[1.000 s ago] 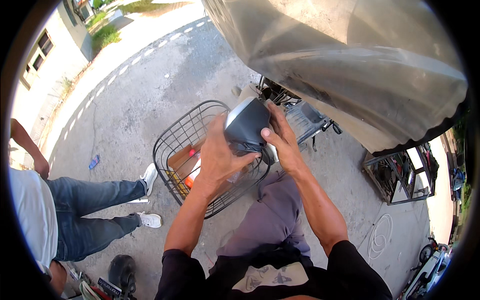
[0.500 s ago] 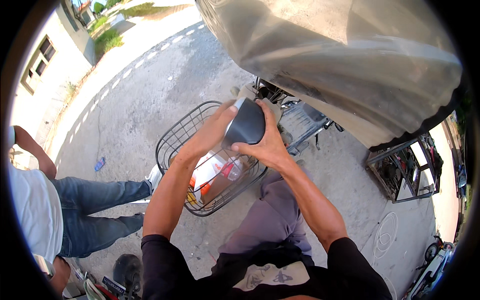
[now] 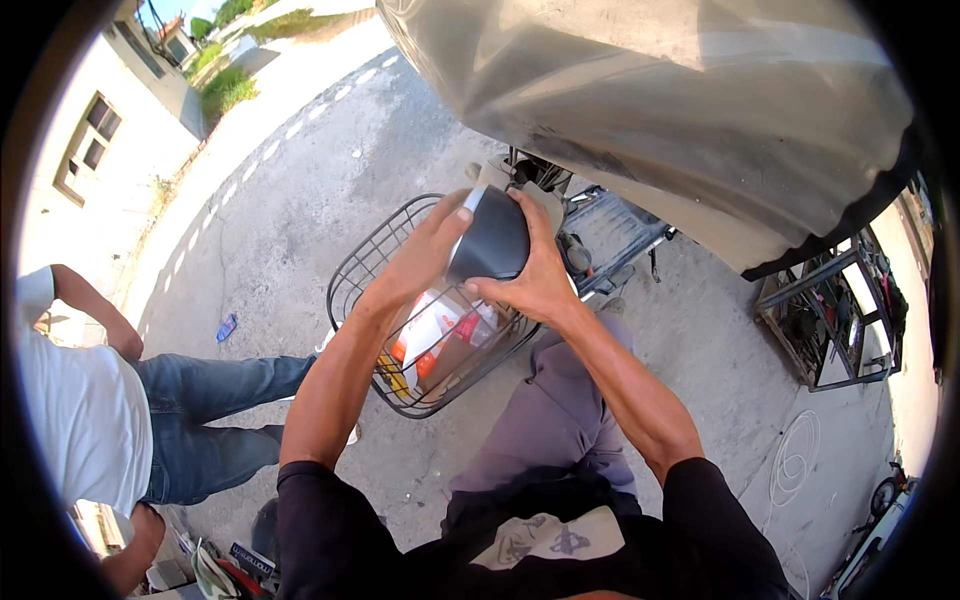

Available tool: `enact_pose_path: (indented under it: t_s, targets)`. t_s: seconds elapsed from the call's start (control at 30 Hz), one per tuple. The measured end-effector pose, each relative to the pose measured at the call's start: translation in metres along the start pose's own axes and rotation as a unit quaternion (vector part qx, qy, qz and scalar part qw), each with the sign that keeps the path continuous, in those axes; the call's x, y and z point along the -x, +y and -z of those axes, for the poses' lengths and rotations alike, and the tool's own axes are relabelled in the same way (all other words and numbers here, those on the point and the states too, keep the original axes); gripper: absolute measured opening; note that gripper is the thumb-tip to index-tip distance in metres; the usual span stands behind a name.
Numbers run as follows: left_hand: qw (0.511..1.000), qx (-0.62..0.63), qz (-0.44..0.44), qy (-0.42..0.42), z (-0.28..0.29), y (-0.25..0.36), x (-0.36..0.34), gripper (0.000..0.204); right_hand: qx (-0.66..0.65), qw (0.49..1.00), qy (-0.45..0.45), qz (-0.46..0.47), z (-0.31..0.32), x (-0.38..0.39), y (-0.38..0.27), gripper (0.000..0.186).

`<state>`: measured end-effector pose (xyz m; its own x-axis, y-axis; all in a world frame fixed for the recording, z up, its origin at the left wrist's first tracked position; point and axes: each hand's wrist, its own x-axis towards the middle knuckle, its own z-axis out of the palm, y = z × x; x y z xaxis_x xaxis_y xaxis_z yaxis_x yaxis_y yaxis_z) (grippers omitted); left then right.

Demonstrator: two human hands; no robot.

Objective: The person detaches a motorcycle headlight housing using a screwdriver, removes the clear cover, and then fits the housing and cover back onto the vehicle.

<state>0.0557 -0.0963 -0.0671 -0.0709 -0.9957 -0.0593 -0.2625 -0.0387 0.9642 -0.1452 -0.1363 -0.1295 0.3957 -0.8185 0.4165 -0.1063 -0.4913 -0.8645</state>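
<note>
A black rounded housing (image 3: 496,240) with a silver rim is between my two hands, above a dark wire basket (image 3: 352,268). My left hand (image 3: 432,240) presses against its silver-rimmed side, the palm side hidden. From the right, my right hand (image 3: 535,265) grips the black shell, thumb underneath and fingers along the top edge. Inside the basket, partly behind my left forearm, lie a white and orange plastic bag (image 3: 428,335) and a clear bottle with a red label (image 3: 477,325). What the housing's far side touches is hidden.
A large clear plastic cover (image 3: 650,120) hangs over the vehicle (image 3: 610,235) ahead. At left stands a person in a white shirt and jeans (image 3: 215,390). A metal frame rack (image 3: 835,315) and a coiled white hose (image 3: 795,460) are at right. A blue object (image 3: 227,327) lies on the concrete.
The view has shifted slightly, so the basket and person appear farther right. Both hands keep hold of the black housing, with little change in grip. The person's lower hand now shows more.
</note>
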Motion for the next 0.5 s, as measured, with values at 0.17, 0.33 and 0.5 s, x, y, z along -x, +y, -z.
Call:
enact_pose_path:
  t_s: [0.17, 0.33, 0.5]
  targets:
    - [0.99, 0.09, 0.109, -0.03, -0.002, 0.008, -0.006, 0.089, -0.037, 0.999, -0.004, 0.011, 0.008, 0.003, 0.009, 0.131]
    - [0.978, 0.149, 0.129, -0.065, 0.005, 0.0, -0.018, 0.102, -0.06, 0.998, -0.013, 0.012, 0.012, 0.005, 0.01, 0.131]
    - [0.978, 0.162, 0.104, -0.076, 0.008, -0.019, -0.027, 0.095, -0.062, 0.997, -0.012, 0.033, 0.012, 0.005, 0.011, 0.13]
